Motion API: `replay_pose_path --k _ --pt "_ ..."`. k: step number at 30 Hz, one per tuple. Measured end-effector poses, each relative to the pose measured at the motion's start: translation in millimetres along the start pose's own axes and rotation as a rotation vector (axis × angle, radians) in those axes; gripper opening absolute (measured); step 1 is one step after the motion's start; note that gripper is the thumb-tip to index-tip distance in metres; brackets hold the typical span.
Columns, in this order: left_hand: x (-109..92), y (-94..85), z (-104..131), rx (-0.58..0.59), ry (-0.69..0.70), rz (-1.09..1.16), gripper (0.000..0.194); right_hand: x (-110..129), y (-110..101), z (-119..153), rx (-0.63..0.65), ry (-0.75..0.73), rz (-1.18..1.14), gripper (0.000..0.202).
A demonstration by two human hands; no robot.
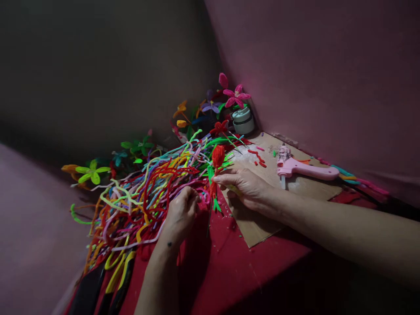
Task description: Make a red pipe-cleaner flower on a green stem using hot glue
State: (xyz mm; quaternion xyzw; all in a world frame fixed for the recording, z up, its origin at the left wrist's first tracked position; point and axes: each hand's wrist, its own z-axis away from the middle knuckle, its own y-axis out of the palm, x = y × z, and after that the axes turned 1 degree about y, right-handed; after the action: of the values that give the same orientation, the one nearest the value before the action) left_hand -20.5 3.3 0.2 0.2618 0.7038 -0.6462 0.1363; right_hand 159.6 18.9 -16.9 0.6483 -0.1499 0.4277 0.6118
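My right hand (245, 186) is closed in a pinch on a red pipe-cleaner flower (218, 155). Its bud is rounded and fuzzy, with a green strip beside the stem and red and green ends hanging below the fingers. To the left, my left hand (183, 209) is closed, fingers curled in, at the edge of a heap of coloured pipe cleaners (157, 188). Whatever those fingers hold is hidden. A thin dark stem (209, 221) points down between the two hands.
A pink hot-glue gun (308, 169) lies on a brown board (262, 229) at right. Yellow-and-black-handled cutters (120, 273) lie front left on the red cloth (236, 271). Behind stand finished flowers (236, 96) and a pale round container (243, 121). Walls close in behind.
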Motion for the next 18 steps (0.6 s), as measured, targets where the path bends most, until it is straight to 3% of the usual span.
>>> replay_pose_path --k 3,6,7,10,11,12,15,17,18 --pt "-8 -14.8 9 -0.011 -0.059 0.100 0.012 0 0 1 0.011 0.008 -0.014 0.012" --pt "-16 -38.2 36 0.142 -0.065 0.177 0.015 -1 0 0 0.025 -0.012 -0.030 0.012" --pt "-17 -46.3 47 0.235 -0.046 0.181 0.016 -1 -1 -1 0.027 -0.023 -0.024 0.012" --pt "-12 -63.2 75 0.727 -0.119 0.140 0.027 -3 -1 -1 0.021 -0.026 -0.005 0.013" --pt "-8 -64.9 80 0.775 -0.139 0.114 0.030 -4 -1 -1 0.021 -0.018 -0.001 0.013" --pt "-5 -64.1 82 0.709 -0.150 0.092 0.032 -4 0 0 0.022 -0.006 -0.001 0.013" --pt "-4 -48.4 73 0.209 -0.119 0.117 0.021 -4 3 3 0.030 0.012 -0.021 0.013" --pt "-14 -29.3 58 0.027 -0.135 0.207 0.029 -4 5 4 0.037 -0.002 -0.045 0.013" --pt "-22 -18.6 50 -0.007 -0.103 0.242 0.032 -4 5 5 0.046 -0.017 -0.055 0.013"
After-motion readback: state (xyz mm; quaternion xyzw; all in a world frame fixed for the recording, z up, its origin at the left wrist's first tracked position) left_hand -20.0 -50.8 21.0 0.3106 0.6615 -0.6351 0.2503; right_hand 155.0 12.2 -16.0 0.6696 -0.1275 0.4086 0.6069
